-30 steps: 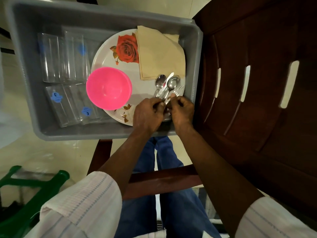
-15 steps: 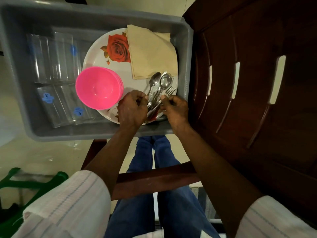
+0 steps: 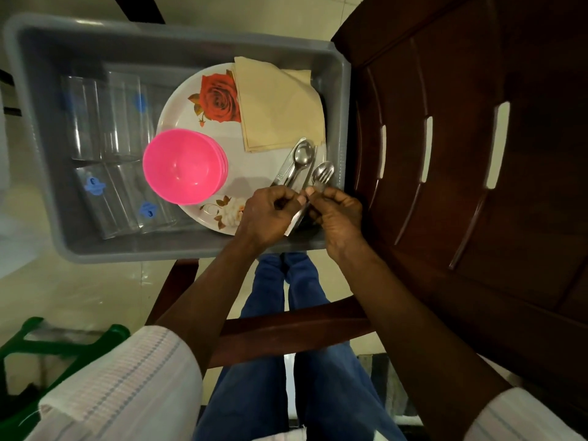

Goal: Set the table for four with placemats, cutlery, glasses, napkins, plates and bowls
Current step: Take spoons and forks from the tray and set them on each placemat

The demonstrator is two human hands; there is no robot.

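A grey tub (image 3: 197,43) holds a stack of rose-print plates (image 3: 191,119), stacked pink bowls (image 3: 181,167), folded beige napkins (image 3: 280,103), clear glasses (image 3: 105,122) lying on their sides, and steel cutlery (image 3: 297,167). My left hand (image 3: 267,214) grips a bundle of cutlery handles at the tub's near right corner. My right hand (image 3: 337,211) pinches a spoon and fork (image 3: 322,173) lifted a little apart from the bundle. The handles are mostly hidden by my fingers.
A dark wooden chair back (image 3: 477,154) with slots stands right of the tub. Below the tub a wooden rail (image 3: 286,329) crosses over my legs. A green plastic frame (image 3: 47,338) sits at the lower left on the pale floor.
Both hands gathered the cutlery on the plate and raised its handles. My right hand now draws a spoon and fork away from the rest.
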